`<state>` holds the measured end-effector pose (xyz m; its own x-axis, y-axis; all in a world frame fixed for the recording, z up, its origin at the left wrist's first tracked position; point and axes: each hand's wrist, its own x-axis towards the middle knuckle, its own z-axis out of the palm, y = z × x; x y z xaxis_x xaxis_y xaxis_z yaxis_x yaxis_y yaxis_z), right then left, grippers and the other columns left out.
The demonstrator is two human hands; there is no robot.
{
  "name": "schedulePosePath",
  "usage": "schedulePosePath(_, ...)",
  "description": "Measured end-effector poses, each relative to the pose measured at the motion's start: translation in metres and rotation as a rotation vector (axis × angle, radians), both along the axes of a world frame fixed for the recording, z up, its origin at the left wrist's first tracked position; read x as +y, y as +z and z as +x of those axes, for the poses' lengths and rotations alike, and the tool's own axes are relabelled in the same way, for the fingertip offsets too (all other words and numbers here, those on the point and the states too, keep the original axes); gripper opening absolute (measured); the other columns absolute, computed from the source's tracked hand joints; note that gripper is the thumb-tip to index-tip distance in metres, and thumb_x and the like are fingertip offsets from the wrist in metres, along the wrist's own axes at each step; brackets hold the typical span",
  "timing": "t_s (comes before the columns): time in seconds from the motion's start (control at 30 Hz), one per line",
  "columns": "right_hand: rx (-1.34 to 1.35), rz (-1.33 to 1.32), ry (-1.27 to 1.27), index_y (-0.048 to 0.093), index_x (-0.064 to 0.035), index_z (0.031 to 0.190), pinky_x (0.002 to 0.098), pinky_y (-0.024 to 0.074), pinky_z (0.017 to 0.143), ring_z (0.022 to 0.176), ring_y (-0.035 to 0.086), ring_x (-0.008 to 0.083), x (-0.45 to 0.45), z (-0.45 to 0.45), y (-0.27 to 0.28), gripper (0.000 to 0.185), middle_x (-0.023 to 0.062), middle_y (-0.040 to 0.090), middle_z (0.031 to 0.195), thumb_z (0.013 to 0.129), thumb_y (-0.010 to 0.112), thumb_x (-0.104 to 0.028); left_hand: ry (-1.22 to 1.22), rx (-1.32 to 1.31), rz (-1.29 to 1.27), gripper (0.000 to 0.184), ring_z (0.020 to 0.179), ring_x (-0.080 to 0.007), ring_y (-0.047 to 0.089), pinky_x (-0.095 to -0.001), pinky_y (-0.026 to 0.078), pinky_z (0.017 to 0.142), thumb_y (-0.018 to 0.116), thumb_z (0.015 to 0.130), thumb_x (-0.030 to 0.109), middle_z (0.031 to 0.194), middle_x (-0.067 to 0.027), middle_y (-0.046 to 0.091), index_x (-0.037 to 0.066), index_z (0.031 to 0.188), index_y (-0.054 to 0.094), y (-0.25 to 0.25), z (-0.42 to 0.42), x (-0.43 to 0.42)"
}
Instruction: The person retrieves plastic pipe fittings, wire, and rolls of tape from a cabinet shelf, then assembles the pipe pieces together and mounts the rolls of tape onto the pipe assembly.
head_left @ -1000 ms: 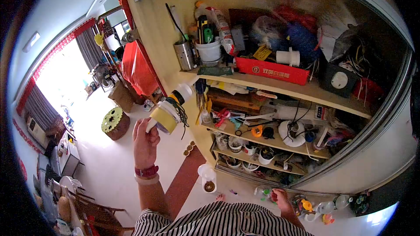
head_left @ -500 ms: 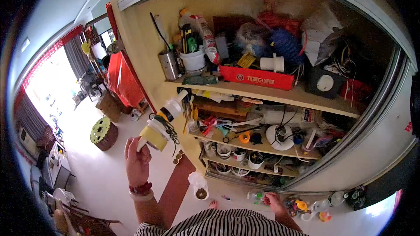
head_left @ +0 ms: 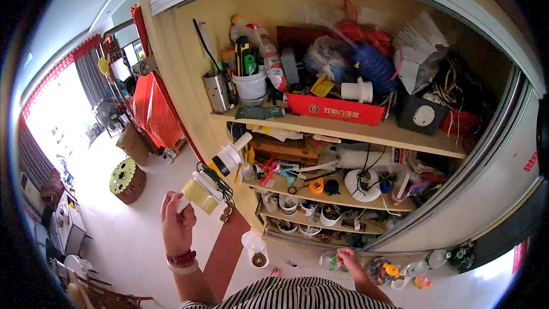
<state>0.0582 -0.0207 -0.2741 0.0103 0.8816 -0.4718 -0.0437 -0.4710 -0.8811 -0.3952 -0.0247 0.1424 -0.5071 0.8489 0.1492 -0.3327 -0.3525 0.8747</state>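
Observation:
My left hand (head_left: 178, 226) is closed on one end of a white rod (head_left: 243, 139), left of the cupboard. Along the rod hang a wide yellowish tape roll (head_left: 200, 196) and a white-and-black roll (head_left: 227, 159). Between and below them dangles a bundle of dark cord (head_left: 223, 190). The rod tilts up to the right, its far end in front of the cupboard's side edge. My right hand (head_left: 349, 261) is low in front of the bottom shelf with its fingers curled. Whether it holds anything is too small to see. Behind it on the floor is a clear plastic bottle (head_left: 329, 261).
The open cupboard (head_left: 240, 115) has crowded shelves: a red box (head_left: 335, 109), a white tub (head_left: 250, 84), a steel cup (head_left: 217, 91) and several small buckets. A white container (head_left: 258, 252) stands on the floor by my feet. Toys and bottles lie right. A green-topped drum (head_left: 127, 181) stands left.
The view has shifted a little. My left hand still holds the rod, whose rolls now sit slightly lower against the cupboard. My right hand appears slightly higher and further left.

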Motion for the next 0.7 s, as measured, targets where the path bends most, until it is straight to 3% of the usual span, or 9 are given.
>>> schedulePosePath(0.1,-0.116,0.289,0.064,0.063,-0.0013,0.105,0.0261,0.0498,0.06,0.07,0.062,0.0106,0.03,-0.013,0.044,0.02,0.0035,0.068,0.083,0.095,0.059,-0.018,-0.038,0.029,-0.005,0.015,0.043,-0.0046,0.03,-0.0208,0.023,0.04,0.045,0.101,0.023,0.056,0.0023,0.04,0.01,0.094,0.049,-0.008,-0.011,0.003)
schedulePosePath(0.2,-0.374,0.534,0.148,0.062,-0.0012,0.113,0.0252,0.0511,0.066,0.074,0.061,0.0094,0.075,-0.025,0.154,0.023,0.004,0.067,0.087,0.096,0.058,-0.017,0.029,0.124,-0.008,0.015,0.043,-0.0045,0.03,-0.0208,0.022,0.039,0.045,0.101,0.022,0.055,0.0028,0.039,0.01,0.093,0.048,-0.017,-0.019,0.008)
schedulePosePath(0.3,-0.471,0.789,0.022,0.065,-0.0023,0.104,0.0277,0.0474,0.065,0.075,0.058,0.0112,0.11,-0.047,0.266,0.016,0.0041,0.063,0.087,0.095,0.059,-0.014,0.054,0.166,-0.018,0.014,0.042,-0.0044,0.03,-0.021,0.022,0.039,0.045,0.1,0.021,0.055,0.0033,0.039,0.01,0.092,0.047,-0.017,-0.028,0.007)
schedulePosePath(0.33,-0.448,0.853,0.037,0.064,-0.0019,0.104,0.0309,0.049,0.066,0.076,0.061,0.017,0.123,-0.053,0.305,0.015,0.0073,0.064,0.087,0.095,0.059,-0.013,0.054,0.169,-0.021,0.014,0.042,-0.0043,0.03,-0.0211,0.022,0.039,0.045,0.1,0.021,0.055,0.0035,0.039,0.01,0.091,0.047,-0.016,-0.032,0.006)
schedulePosePath(0.47,-0.866,1.39,0.03,0.064,-0.0021,0.104,0.0415,0.0528,0.072,0.083,0.064,0.0368,0.173,-0.088,0.434,0.016,0.0167,0.065,0.093,0.089,0.06,-0.006,-0.042,0.026,-0.061,0.014,0.041,-0.0043,0.032,-0.0209,0.024,0.039,0.045,0.099,0.02,0.055,0.0037,0.041,0.01,0.089,0.046,-0.019,-0.052,0.003)
schedulePosePath(0.57,-1.055,1.518,0.06,0.062,-0.0054,0.112,0.043,0.0517,0.083,0.094,0.062,0.0373,0.227,-0.113,0.5,0.027,0.0165,0.063,0.109,0.085,0.063,-0.008,0.002,-0.008,-0.094,0.014,0.042,-0.0041,0.033,-0.0205,0.026,0.04,0.047,0.098,0.02,0.055,0.0049,0.038,0.01,0.088,0.047,-0.025,-0.059,0.002)
schedulePosePath(0.6,-1.174,1.492,0.063,0.061,-0.0078,0.116,0.0417,0.0509,0.086,0.099,0.061,0.0354,0.246,-0.119,0.512,0.033,0.0148,0.061,0.117,0.084,0.064,-0.008,0.111,0.255,-0.066,0.014,0.042,-0.0039,0.034,-0.0202,0.027,0.04,0.048,0.097,0.02,0.055,0.0053,0.038,0.01,0.088,0.047,-0.033,-0.063,0.0)
schedulePosePath(0.67,-1.501,1.575,0.026,0.059,-0.0141,0.124,0.0437,0.0494,0.092,0.113,0.055,0.0339,0.284,-0.127,0.527,0.043,0.0119,0.054,0.131,0.082,0.068,-0.015,-0.021,0.109,-0.144,0.017,0.056,-0.0013,0.038,-0.0144,0.03,0.044,0.054,0.094,0.021,0.086,0.0038,0.037,0.009,0.086,0.046,-0.021,-0.074,-0.009)
schedulePosePath(0.7,-1.511,1.567,0.021,0.059,-0.0141,0.124,0.0437,0.0494,0.092,0.113,0.055,0.0339,0.292,-0.132,0.535,0.043,0.0119,0.054,0.131,0.082,0.068,-0.015,-0.033,0.109,-0.144,0.017,0.056,-0.0013,0.038,-0.0144,0.03,0.044,0.054,0.094,0.021,0.086,0.0038,0.037,0.009,0.086,0.046,-0.022,-0.081,-0.01)
